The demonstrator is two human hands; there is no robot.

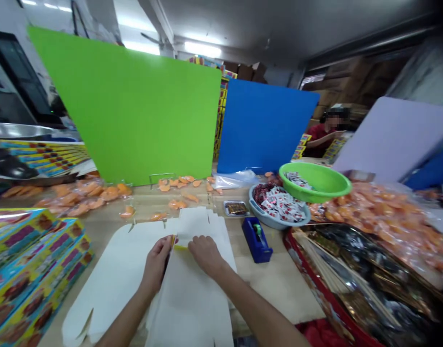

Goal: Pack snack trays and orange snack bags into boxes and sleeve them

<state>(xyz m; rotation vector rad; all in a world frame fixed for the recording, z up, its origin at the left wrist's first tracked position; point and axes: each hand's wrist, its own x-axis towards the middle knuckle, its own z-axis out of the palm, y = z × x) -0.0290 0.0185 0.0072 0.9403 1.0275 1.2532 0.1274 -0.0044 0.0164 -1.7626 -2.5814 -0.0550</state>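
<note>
White card (113, 274), printed boxes (33, 270), lettering blurred

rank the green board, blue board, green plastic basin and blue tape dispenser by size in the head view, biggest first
Largest to smallest as they look in the head view:
1. green board
2. blue board
3. green plastic basin
4. blue tape dispenser

The basin and dispenser sit nearer the camera, so their true sizes are less certain.

The one head-worn view looks forward and down, close above the left hand (156, 264) and right hand (206, 255) on the wooden surface (279, 284), reaching across to the green board (123, 103) beyond.
</note>
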